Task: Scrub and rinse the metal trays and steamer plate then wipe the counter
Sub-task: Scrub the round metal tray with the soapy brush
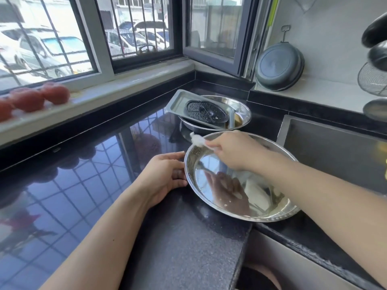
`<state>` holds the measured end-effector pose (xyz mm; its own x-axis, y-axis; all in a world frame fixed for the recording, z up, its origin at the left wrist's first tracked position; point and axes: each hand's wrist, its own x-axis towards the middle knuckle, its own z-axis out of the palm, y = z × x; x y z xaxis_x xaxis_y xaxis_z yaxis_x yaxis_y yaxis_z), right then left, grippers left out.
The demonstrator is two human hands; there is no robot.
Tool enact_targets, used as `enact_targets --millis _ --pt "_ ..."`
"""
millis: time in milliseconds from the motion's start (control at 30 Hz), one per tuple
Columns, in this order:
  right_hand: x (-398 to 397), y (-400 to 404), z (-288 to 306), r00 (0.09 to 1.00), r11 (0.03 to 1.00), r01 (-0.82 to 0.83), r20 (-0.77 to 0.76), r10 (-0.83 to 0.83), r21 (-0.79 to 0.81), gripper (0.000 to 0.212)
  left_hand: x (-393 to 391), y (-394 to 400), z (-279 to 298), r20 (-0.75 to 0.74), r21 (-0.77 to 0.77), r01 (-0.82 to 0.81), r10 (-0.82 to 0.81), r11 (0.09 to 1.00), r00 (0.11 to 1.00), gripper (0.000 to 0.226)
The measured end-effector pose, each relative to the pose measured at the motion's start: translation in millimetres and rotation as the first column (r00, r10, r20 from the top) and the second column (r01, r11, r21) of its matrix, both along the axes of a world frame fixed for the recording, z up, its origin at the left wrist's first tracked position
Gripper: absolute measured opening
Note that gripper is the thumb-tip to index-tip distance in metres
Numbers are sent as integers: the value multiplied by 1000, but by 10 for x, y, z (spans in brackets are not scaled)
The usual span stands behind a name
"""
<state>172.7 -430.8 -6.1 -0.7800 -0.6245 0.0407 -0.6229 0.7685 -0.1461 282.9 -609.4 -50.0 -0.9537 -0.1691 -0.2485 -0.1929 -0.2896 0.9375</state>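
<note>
A round shiny metal tray [213, 197] lies on the black counter [184, 248] beside the sink. My left hand [165, 176] rests against the tray's left rim, fingers curled at its edge. My right hand [232, 151] hovers over the tray's far rim and pinches a small white scrubber [198, 140]. Behind it a second round metal tray [240, 109] carries a rectangular metal tray [178, 101] with a dark perforated steamer plate [206, 111] lying in it.
The sink [335, 147] opens to the right of the tray. A dark pan [279, 66] leans on the wall behind, with a wire strainer [371, 80] at far right. Tomatoes [35, 99] sit on the windowsill at left. The glossy counter stretches to the left.
</note>
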Motion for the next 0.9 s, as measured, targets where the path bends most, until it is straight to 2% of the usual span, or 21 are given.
enact_targets --millis 67,133,233,300,433,533,600,667,767,833,900 --pt "-125 17 23 985 985 163 -71 -159 60 49 -10 -7 -5 7 5 -10 10 1000 1000 35" --pt "-136 11 29 974 973 222 -62 -219 56 50 -32 -28 -19 12 15 -17 16 1000 1000 38" --pt "19 -50 19 998 999 36 53 -34 -29 46 -48 -44 -28 27 32 -45 44 998 999 39" --pt "163 -57 23 985 993 -91 137 101 -75 41 -37 -46 -9 28 56 -63 62 996 998 42" --pt "360 128 16 943 967 -243 218 253 -73 40 -37 -30 5 35 62 -185 183 981 982 43" --pt "406 298 -3 899 948 -308 300 318 -82 40 -40 -15 16 39 42 -200 199 979 979 30" --pt "429 387 6 876 941 -326 346 336 -89 40 -17 1 35 30 27 -148 147 989 989 20" --pt "443 428 17 869 939 -337 360 340 -74 40 -5 25 36 7 -58 -94 95 994 996 17" --pt "410 357 36 891 939 -338 300 341 -61 39 -13 58 4 -21 -161 -63 61 985 998 23" --pt "404 266 59 911 941 -332 238 336 -61 38 -11 58 5 -19 -149 -52 50 987 999 23" --pt "417 263 72 906 937 -343 244 347 -61 38 -9 52 10 -22 -135 -50 47 990 999 22"
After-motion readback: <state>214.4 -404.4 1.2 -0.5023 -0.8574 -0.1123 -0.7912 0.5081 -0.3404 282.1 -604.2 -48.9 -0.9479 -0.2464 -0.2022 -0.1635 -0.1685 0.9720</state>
